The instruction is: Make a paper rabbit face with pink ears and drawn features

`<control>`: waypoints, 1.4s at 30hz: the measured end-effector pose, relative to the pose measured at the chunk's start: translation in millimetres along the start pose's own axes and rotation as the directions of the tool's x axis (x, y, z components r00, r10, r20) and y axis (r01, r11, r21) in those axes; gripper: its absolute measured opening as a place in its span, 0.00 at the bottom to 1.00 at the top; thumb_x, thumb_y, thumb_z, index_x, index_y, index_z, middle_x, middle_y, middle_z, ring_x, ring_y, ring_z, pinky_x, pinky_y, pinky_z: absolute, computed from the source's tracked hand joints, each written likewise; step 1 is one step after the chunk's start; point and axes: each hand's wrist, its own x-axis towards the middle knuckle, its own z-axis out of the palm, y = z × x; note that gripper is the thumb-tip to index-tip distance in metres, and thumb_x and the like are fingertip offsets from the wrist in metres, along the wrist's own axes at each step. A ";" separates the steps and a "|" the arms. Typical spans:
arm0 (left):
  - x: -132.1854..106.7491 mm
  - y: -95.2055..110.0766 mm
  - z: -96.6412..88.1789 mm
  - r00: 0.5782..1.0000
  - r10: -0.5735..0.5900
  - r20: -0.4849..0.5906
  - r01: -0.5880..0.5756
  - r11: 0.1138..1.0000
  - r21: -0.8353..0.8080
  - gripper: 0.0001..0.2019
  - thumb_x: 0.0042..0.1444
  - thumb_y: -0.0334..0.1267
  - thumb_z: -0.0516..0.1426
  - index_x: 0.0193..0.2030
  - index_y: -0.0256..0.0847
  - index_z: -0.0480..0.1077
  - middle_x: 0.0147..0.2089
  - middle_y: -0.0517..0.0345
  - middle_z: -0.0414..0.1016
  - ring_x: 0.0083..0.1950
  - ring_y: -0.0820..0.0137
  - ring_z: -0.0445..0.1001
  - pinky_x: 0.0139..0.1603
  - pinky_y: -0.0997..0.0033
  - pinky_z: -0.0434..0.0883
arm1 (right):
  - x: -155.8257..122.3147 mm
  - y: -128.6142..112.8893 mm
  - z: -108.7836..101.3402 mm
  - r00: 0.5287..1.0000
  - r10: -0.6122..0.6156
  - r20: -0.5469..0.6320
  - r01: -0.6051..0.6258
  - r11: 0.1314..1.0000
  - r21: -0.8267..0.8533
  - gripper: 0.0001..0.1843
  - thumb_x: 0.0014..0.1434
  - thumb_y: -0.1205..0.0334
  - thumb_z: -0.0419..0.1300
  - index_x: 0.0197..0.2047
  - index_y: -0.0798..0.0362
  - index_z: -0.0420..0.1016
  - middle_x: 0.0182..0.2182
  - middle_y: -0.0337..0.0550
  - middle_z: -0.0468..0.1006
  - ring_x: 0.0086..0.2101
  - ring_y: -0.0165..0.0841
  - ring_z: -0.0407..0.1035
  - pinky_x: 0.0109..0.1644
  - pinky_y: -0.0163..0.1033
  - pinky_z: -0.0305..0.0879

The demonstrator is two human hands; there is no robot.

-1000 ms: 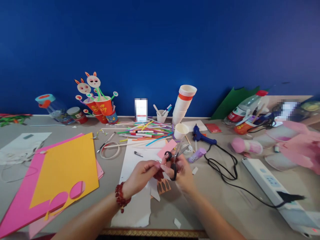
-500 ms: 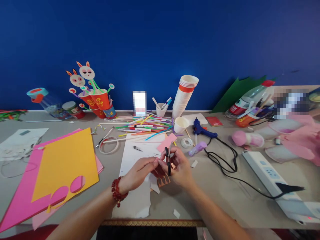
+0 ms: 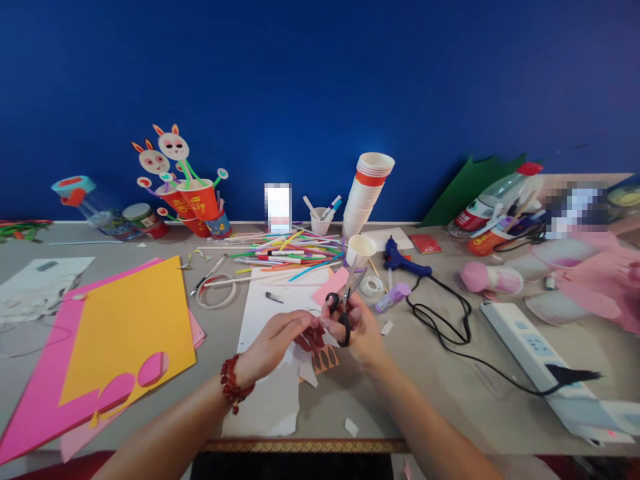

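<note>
My right hand (image 3: 363, 330) grips black-handled scissors (image 3: 344, 308), blades pointing up and away toward a white paper cup (image 3: 359, 250). My left hand (image 3: 280, 337), with a red bead bracelet at the wrist, pinches a small dark red paper piece (image 3: 316, 339) right beside the scissors. Under both hands lie a white sheet (image 3: 273, 313) and a small orange scrap with cut-out shapes (image 3: 326, 360). A pink paper slip (image 3: 330, 287) lies just beyond the hands.
Yellow foam sheet (image 3: 127, 327) on pink sheets at left. Coloured straws (image 3: 290, 257), a cup stack (image 3: 367, 193), bunny cups (image 3: 193, 203) at the back. Blue glue gun (image 3: 403, 263) with black cord, glue stick (image 3: 393, 297), tape roll (image 3: 373, 285), power strip (image 3: 530, 347) at right.
The scissors have turned from edge-on to tilted up and right, and my hands have shifted slightly. The left hand keeps pinching the red piece.
</note>
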 end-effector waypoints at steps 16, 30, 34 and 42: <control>0.1 -2.1 3.6 0.985 0.049 -0.164 -0.030 0.992 0.121 0.17 0.61 0.50 0.57 0.31 0.37 0.72 0.29 0.56 0.76 0.30 0.71 0.75 0.36 0.73 0.73 | -0.1 1.0 0.7 0.995 0.094 -0.024 -0.094 0.995 0.020 0.19 0.47 0.57 0.72 0.36 0.50 0.67 0.29 0.37 0.73 0.24 0.26 0.62 0.23 0.30 0.56; -0.3 -5.8 4.8 0.979 0.094 -0.181 -0.069 0.988 0.138 0.16 0.62 0.49 0.56 0.32 0.37 0.71 0.29 0.56 0.75 0.31 0.71 0.73 0.36 0.74 0.70 | -0.7 2.1 1.9 1.000 0.028 -0.010 -0.028 1.000 0.001 0.18 0.47 0.59 0.71 0.36 0.49 0.67 0.30 0.35 0.73 0.28 0.30 0.67 0.31 0.34 0.63; -0.7 -6.2 5.3 0.979 0.095 -0.181 -0.066 0.985 0.158 0.17 0.62 0.49 0.56 0.31 0.37 0.72 0.28 0.56 0.75 0.31 0.71 0.73 0.36 0.74 0.70 | -0.8 3.7 2.1 1.000 0.024 -0.018 -0.024 1.000 -0.019 0.18 0.46 0.58 0.71 0.36 0.49 0.67 0.29 0.35 0.74 0.28 0.30 0.67 0.31 0.33 0.62; -1.9 -0.5 3.1 0.954 0.137 -0.268 -0.111 0.988 0.108 0.15 0.61 0.47 0.57 0.30 0.37 0.72 0.28 0.58 0.74 0.31 0.72 0.72 0.35 0.74 0.69 | -2.8 -3.3 6.2 0.999 0.031 0.012 -0.030 0.997 -0.072 0.19 0.47 0.53 0.72 0.34 0.49 0.67 0.28 0.36 0.72 0.28 0.30 0.66 0.31 0.34 0.62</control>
